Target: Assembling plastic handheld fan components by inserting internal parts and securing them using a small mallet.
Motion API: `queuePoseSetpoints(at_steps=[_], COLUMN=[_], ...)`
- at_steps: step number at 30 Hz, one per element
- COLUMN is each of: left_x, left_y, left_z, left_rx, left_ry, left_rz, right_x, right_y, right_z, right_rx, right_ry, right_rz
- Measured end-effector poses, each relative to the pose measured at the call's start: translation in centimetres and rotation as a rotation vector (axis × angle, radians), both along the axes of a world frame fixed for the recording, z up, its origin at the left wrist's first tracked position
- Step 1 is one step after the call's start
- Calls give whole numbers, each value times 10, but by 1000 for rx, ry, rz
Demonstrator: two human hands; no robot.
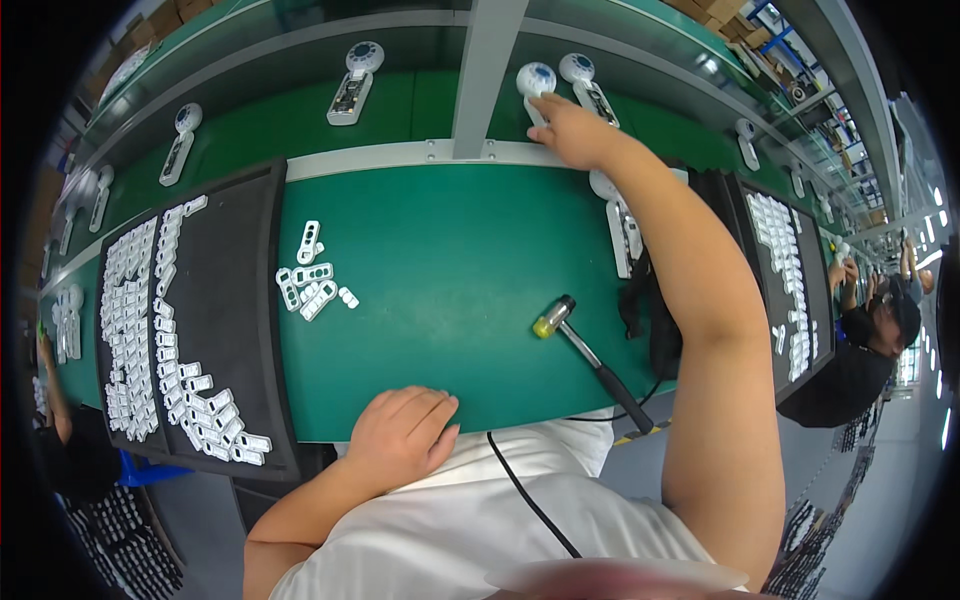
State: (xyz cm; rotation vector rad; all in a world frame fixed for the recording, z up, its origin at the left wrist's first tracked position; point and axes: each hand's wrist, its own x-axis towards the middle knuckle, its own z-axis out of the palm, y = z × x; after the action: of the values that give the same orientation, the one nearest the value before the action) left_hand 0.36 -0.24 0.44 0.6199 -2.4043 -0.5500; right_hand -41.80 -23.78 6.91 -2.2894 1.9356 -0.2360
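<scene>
Evidently, along the green bench (450, 250), we judge the mallet (553, 317) to be the first hazard: its handle appears to overhang the near edge, so a brushing body could knock it down. Next, we judge that the crowded reach could nudge the neighbouring unit (576, 68), close beside the right hand (577, 134). We locate the white round-headed unit (537, 79) beyond the far rail (380, 157), at that hand's fingertips; whether they grip it, we cannot tell. The left hand (402, 430) rests well apart, loosely curled, palm hidden, contents undetermined.
</scene>
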Motion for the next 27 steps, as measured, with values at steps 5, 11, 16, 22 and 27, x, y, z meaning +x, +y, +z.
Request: queuePoseSetpoints(at_steps=[5, 11, 16, 22, 27], left_x=[2, 3, 17, 89, 206], left_y=[3, -2, 3, -16, -137], left_z=[2, -1, -11, 41, 54], left_rx=[-4, -24, 50, 13, -33], left_ry=[-21, 33, 148, 151, -228], left_rz=[50, 16, -32, 83, 783], right_x=[-72, -115, 10, 157, 210], right_y=[-81, -35, 101, 286, 313], right_z=[-9, -8, 73, 26, -11], right_rx=[-97, 1, -50, -181, -31], right_ry=[95, 419, 59, 254, 94], right_rz=[-372, -480, -180, 41, -92])
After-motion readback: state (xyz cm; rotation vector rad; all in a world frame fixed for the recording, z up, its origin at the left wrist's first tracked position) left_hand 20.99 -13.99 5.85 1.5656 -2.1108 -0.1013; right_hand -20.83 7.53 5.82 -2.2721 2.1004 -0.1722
